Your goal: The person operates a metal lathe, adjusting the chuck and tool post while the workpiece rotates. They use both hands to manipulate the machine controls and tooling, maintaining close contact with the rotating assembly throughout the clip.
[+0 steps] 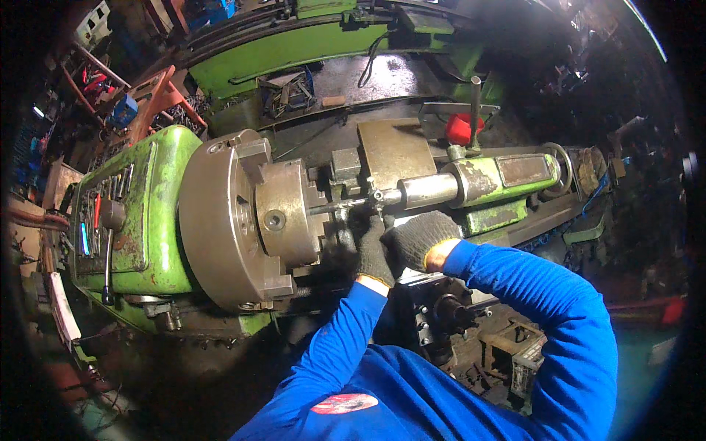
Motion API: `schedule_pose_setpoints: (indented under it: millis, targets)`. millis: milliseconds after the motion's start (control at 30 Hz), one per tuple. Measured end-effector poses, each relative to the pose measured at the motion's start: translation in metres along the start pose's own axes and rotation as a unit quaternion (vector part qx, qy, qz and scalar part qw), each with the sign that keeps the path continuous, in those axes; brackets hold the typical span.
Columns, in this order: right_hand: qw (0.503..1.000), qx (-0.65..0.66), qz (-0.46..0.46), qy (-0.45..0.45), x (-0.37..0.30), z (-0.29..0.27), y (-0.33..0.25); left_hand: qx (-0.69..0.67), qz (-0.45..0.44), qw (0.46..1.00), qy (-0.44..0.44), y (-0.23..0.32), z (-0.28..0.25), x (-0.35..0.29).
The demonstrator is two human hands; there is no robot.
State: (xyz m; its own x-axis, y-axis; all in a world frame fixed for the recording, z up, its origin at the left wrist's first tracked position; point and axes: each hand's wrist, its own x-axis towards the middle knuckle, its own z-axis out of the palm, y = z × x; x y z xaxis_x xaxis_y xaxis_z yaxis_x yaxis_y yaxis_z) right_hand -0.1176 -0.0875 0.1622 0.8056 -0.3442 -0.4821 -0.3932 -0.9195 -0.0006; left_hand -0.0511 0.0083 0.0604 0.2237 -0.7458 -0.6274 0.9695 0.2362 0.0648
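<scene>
My left hand (374, 257), in a dark knit glove, reaches up to a small metal fitting (376, 197) at the end of the tailstock's steel quill (426, 190). Its fingers look closed beneath the fitting; what they grip is hidden. Right beside it, my gloved right hand (424, 239) is curled with its back toward me, hiding anything inside. A thin rod (338, 206) runs left from the fitting toward a round steel workpiece (285, 213). That piece sits in the jaws of the large lathe chuck (220, 220).
The green headstock (165, 220) at left carries several hand tools and a lever (109, 268). The green tailstock (507, 180) has an upright handle (475, 110) and a handwheel (565, 169). A flat metal plate (397, 151) lies behind the quill; a red container (460, 129) stands farther back.
</scene>
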Motion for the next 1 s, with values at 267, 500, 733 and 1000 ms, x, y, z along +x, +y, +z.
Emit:
schedule_pose_setpoints:
  millis: [267, 500, 733, 1000]
  targets:
    - [0.999, 0.001, -0.029, -0.013, -0.002, -0.001, 0.005, 0.021, 0.004, 1.000, -0.018, -0.005, -0.033, 0.031]
    - [0.998, 0.024, -0.050, -0.029, -0.003, -0.012, 0.014, 0.045, 0.011, 0.999, 0.019, -0.009, -0.024, 0.024]
    - [0.995, 0.009, -0.055, 0.085, -0.001, 0.024, 0.014, 0.159, 0.034, 0.986, -0.041, 0.020, -0.059, 0.010]
    - [0.995, -0.043, -0.080, 0.047, 0.002, 0.007, 0.009, 0.449, 0.310, 0.837, 0.025, 0.030, -0.110, -0.018]
